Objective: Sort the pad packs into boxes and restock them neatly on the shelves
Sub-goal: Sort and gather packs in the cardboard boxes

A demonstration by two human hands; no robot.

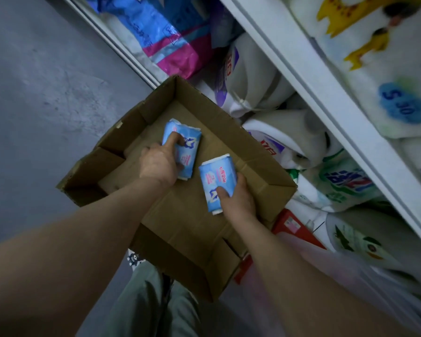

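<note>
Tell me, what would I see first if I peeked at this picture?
Two blue pad packs in an open cardboard box on the floor. The left hand holds the farther pack, the right hand holds the nearer pack. White shelves at right are stuffed with bright bags.

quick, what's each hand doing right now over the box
Left hand: grips a blue pad pack inside the cardboard box.
Right hand: grips a second blue pad pack over the box.

Dim, bluish light; blurred, warped edges.
</note>
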